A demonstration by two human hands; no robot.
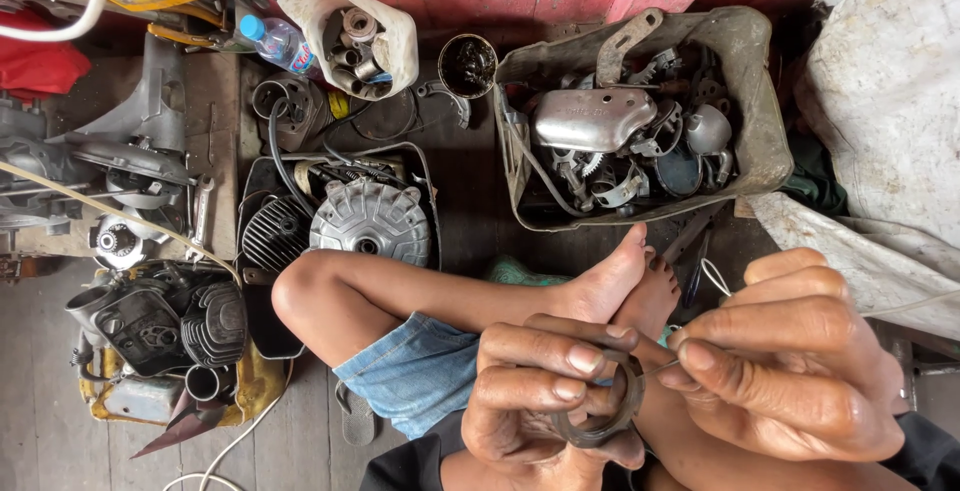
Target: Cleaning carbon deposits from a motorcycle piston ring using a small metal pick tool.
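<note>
My left hand (540, 391) grips a dark, worn metal ring (615, 421) close to the camera, fingers curled over its rim. My right hand (790, 361) pinches a thin wire (715, 279) between thumb and forefinger, right beside the ring; the wire loops up above the fingers. Below both hands are my crossed bare legs and feet (620, 286) and denim shorts (420, 371).
A grimy tub (765, 121) of metal engine parts stands past my feet. A finned engine cover (370, 216) sits in a tray at centre left, dark engine parts (160, 326) at the left. A cut white jug (350, 31) holds small parts, beside a plastic bottle (278, 43). White sacks (890, 91) lie right.
</note>
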